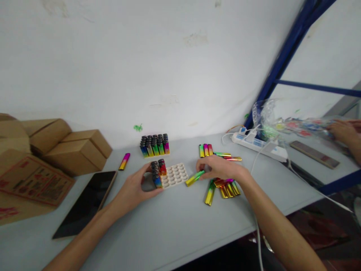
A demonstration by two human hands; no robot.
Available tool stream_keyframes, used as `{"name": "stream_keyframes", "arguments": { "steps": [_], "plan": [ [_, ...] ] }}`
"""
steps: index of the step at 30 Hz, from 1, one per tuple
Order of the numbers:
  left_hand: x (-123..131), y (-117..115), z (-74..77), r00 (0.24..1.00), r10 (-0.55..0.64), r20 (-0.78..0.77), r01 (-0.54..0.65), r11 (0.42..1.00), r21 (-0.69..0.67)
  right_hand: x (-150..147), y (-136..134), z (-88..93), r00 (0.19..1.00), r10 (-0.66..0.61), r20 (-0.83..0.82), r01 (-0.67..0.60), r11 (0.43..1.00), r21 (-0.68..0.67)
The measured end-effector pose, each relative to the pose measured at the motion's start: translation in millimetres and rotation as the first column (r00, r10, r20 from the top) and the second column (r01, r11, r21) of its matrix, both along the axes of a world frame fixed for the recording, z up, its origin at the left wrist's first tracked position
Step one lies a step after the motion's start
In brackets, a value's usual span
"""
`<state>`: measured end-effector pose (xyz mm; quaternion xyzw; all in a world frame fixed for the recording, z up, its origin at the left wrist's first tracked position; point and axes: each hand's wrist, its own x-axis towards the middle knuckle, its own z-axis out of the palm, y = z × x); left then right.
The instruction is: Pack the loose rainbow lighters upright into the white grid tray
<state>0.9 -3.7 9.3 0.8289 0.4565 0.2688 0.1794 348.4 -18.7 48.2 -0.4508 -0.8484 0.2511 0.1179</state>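
My left hand (pixel 138 188) is closed around the left end of a white tray (pixel 175 176) with rows of round-ended slots. At that end of the tray, several black-topped lighters (pixel 156 176) stand upright, with a red one (pixel 162 168) beside them. My right hand (pixel 216 167) grips the end of a shiny green-and-yellow lighter (pixel 194 178), which lies low and slanted just right of the tray. Under and around the right wrist is a pile of loose shiny lighters (pixel 229 189). Another yellow-green lighter (pixel 209 194) lies at the pile's left side.
A full block of upright lighters (pixel 155 146) stands by the wall. One lighter (pixel 124 161) lies left of it. Cardboard boxes (pixel 76 150) and a dark tablet (pixel 86 203) are on the left. A power strip (pixel 259 146) with cables, and another person's hand (pixel 344 131) holding plastic wrapping, are at right.
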Motion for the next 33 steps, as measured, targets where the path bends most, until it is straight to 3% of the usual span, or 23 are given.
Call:
{"name": "stream_keyframes", "arguments": {
  "steps": [4,10,15,19,24,28,33],
  "plan": [
    [0,-1,1.6,1.000,0.004,-0.010,-0.004,1.000,0.017,0,0,3.2,0.978,-0.061,-0.199,0.063,0.998,0.004],
    [1,-2,2.8,1.000,0.016,-0.007,-0.016,1.000,0.012,-12,5,1.1,0.807,-0.140,-0.574,0.046,0.983,-0.176],
    [-1,1,-4.3,1.000,0.006,0.005,-0.006,1.000,0.015,-23,4,-2.2,0.687,-0.154,-0.711,-0.033,0.970,-0.242],
    [-4,4,-11.0,1.000,-0.018,0.014,0.017,0.999,0.028,-31,1,-7.0,0.588,-0.221,-0.778,-0.121,0.927,-0.354],
    [-3,2,-6.3,1.000,-0.009,0.000,0.009,1.000,0.013,-37,3,-11.4,0.475,-0.327,-0.817,-0.051,0.916,-0.397],
    [-1,-1,-0.5,1.000,-0.010,-0.007,0.010,1.000,-0.007,-40,4,-12.2,0.514,-0.352,-0.782,0.039,0.920,-0.389],
    [-1,-1,0.1,1.000,-0.001,-0.006,0.001,1.000,0.007,-47,6,-17.2,0.599,-0.350,-0.720,0.244,0.936,-0.252]
  ]
}}
